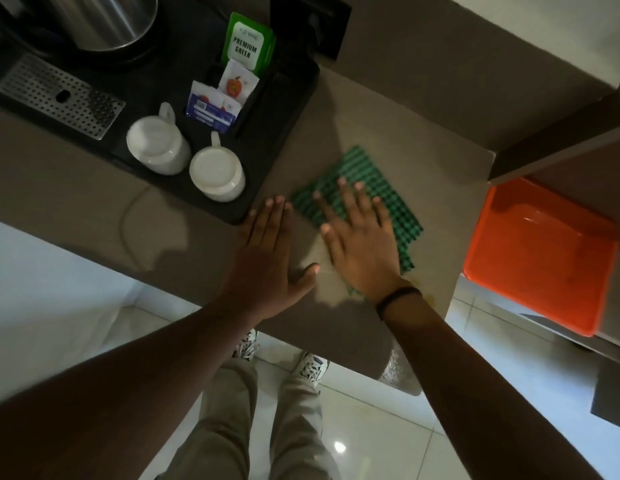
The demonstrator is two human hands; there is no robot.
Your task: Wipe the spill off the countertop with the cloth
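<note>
Green checked cloth (362, 188) lies flat on the countertop (388, 116), under the right hand (362, 237), whose fingers (344, 199) are spread wide, pressing down. The left hand (272, 251) rests flat just beside it, fingers together, holding nothing. The cloth looks thin, soft and light; it may bunch, so palm pressure at its centre should serve best. A faint yellowish mark sits near the right wrist

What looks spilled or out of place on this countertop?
A small yellowish smear lies at the countertop edge beside the right hand's wrist, not yet wiped. The green checked cloth lies flat under that hand. Both white mugs stand upside down on the black tray.
</note>
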